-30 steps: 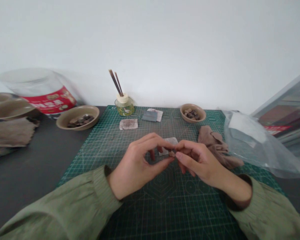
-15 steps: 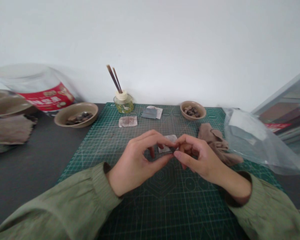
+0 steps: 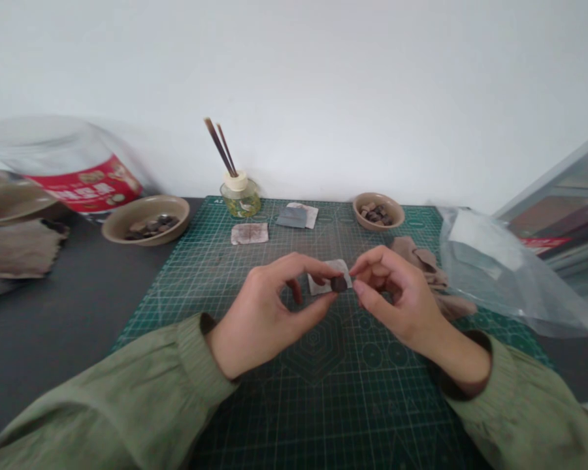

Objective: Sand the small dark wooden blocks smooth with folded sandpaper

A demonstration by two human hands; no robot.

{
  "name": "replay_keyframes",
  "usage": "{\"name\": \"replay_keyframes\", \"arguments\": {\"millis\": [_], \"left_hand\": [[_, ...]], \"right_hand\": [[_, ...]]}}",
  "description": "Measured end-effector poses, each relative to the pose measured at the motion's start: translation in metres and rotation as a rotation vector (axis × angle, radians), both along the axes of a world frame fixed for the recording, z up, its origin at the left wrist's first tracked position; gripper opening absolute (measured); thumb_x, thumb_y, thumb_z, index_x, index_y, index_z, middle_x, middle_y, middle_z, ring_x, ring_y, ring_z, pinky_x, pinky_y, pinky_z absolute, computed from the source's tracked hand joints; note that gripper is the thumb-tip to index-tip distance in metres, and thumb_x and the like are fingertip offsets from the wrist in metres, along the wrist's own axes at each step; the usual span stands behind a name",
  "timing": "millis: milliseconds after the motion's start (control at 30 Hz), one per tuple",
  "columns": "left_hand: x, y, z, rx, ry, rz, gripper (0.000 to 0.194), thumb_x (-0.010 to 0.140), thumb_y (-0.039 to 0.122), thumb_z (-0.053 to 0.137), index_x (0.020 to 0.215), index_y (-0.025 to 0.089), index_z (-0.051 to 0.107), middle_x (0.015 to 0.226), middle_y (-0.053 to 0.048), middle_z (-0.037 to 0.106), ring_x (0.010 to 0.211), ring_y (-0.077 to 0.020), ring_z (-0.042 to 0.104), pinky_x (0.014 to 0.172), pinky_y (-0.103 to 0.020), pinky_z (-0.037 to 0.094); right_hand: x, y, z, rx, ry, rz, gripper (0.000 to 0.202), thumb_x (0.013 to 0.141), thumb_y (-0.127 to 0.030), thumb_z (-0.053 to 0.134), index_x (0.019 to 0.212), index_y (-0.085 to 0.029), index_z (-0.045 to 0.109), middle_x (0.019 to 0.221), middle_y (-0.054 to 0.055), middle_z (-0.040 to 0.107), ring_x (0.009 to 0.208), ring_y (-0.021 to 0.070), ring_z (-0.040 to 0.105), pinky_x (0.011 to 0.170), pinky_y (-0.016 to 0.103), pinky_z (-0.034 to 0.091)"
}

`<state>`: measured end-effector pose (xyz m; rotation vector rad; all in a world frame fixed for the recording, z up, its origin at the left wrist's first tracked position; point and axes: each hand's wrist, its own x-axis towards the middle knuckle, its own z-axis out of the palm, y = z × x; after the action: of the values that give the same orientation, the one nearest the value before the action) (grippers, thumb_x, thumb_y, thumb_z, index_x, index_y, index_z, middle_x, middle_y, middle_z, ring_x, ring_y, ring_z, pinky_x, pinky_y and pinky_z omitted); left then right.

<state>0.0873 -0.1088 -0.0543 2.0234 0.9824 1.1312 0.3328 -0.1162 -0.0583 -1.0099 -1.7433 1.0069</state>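
Pinched between the thumb and fingertips of my left hand point(image 3: 274, 310) is a small dark piece point(image 3: 338, 283), roundish and brown-black. To its right, my right hand point(image 3: 399, 297) is half curled, with its thumb and index tips a little apart and nothing visible between them. Its fingertips sit just beside the piece. Behind and below the piece, a small whitish square point(image 3: 318, 286) lies on the green cutting mat point(image 3: 318, 398), partly covered by my left fingers. A crumpled brown cloth point(image 3: 453, 307) rests behind my right hand.
A bowl of small brown blocks point(image 3: 378, 212) stands at the back right; another bowl point(image 3: 112, 222) holds dark pieces at left. Near the wall are a reed diffuser point(image 3: 241, 196), a stained square point(image 3: 249, 233) and a grey sheet point(image 3: 293, 217). A clear plastic bag point(image 3: 494, 287) lies right.
My right fingertips have come off the dark piece and shifted slightly right. The piece stays in my left hand, with more of it showing. The view has tipped slightly.
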Motion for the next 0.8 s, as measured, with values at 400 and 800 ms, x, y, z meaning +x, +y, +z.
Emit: {"name": "replay_keyframes", "arguments": {"millis": [400,800], "left_hand": [[0.0005,0.0013,-0.0012,0.000,-0.010,0.023,0.022,0.096,0.013,0.084,0.116,0.023,0.085,0.112,-0.001,0.089,0.070,-0.0101,0.070,0.067,-0.023,0.059],[-0.0005,0.0032,-0.0007,0.007,0.007,-0.042,0.015,0.097,0.013,0.083,0.110,0.022,0.082,0.109,-0.004,0.086,0.093,-0.0175,0.079,0.072,-0.026,0.061]], "right_hand": [[-0.0020,-0.0017,0.0022,0.082,-0.038,-0.036,0.014,0.104,-0.026,0.080,0.112,-0.023,0.069,0.097,0.002,0.074,0.065,0.0118,0.064,0.057,0.028,0.053],[-0.0012,0.0011,-0.0020,0.042,-0.093,-0.009,0.032,0.096,-0.035,0.094,0.118,-0.025,0.073,0.106,0.003,0.080,0.073,0.0157,0.072,0.060,0.030,0.054]]}}
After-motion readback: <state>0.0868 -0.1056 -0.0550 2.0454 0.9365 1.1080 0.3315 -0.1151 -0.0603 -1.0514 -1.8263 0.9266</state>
